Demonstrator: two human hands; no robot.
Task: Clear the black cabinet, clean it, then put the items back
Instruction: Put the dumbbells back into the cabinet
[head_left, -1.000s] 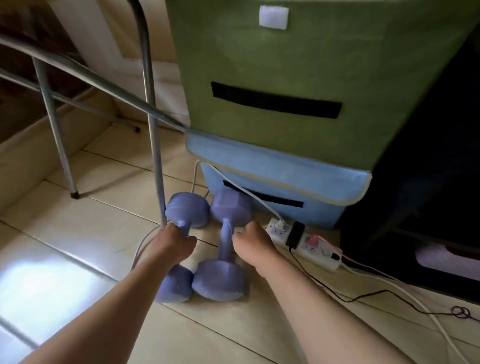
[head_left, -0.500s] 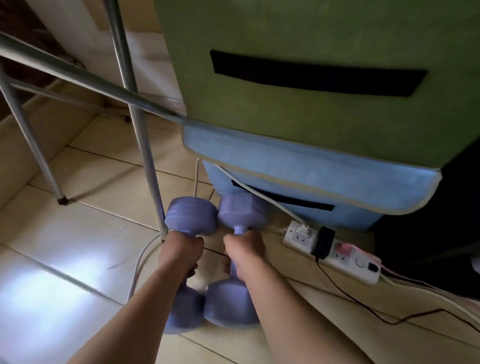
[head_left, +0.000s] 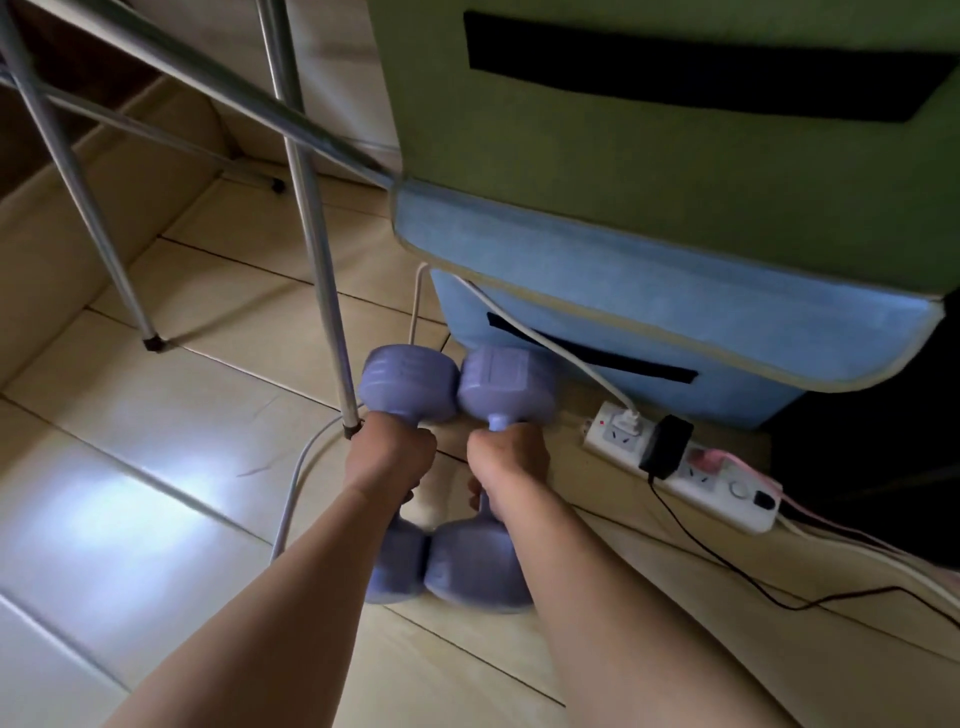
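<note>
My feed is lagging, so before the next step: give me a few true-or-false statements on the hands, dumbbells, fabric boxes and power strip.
1. The left hand grips the left purple dumbbell, the right hand the right purple dumbbell. True.
2. The green fabric box sits beneath the blue fabric box. False: green is stacked on blue.
3. The power strip has nothing plugged in. False: a white plug and a black adapter are in it.
4. The power strip lies on the floor right of the dumbbells. True.
</note>
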